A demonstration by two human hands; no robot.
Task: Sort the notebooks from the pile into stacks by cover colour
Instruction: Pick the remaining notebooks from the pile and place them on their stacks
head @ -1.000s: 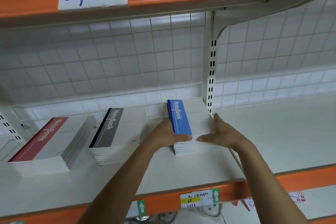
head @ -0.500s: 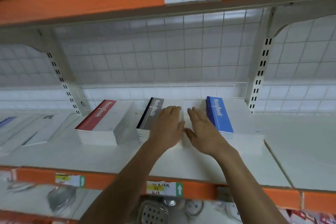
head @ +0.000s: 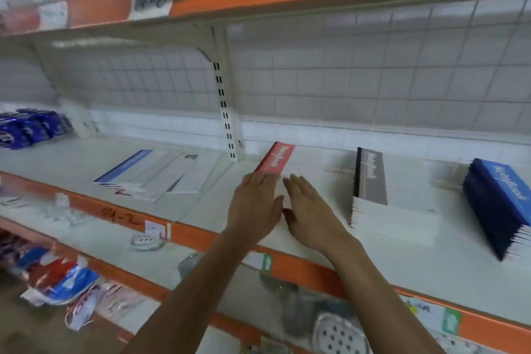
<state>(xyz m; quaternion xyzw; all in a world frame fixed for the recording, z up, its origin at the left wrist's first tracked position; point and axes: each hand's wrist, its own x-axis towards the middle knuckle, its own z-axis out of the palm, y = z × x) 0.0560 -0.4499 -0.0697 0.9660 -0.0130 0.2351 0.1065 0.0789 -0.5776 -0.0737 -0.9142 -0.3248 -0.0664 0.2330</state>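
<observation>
Three notebook stacks stand on the white shelf (head: 201, 210): a red-spined stack (head: 277, 156) in the middle, a grey-spined stack (head: 372, 178) to its right, and a blue-spined stack (head: 500, 195) at the far right. A loose pile of mixed notebooks (head: 161, 174) lies to the left, past the slotted upright. My left hand (head: 254, 205) and my right hand (head: 309, 211) hover side by side over the front of the red stack, fingers straight, holding nothing. The hands hide the near part of the red stack.
A slotted white upright (head: 225, 118) stands between the pile and the red stack. Blue packets (head: 28, 129) sit at the far left of the shelf. The orange shelf edge (head: 301, 267) runs below my wrists, with packaged goods on the lower shelf. A wire grid backs the shelf.
Both hands have moved left from the blue stack, past the grey stack, to the red stack. The view has swung left, bringing the loose pile into sight.
</observation>
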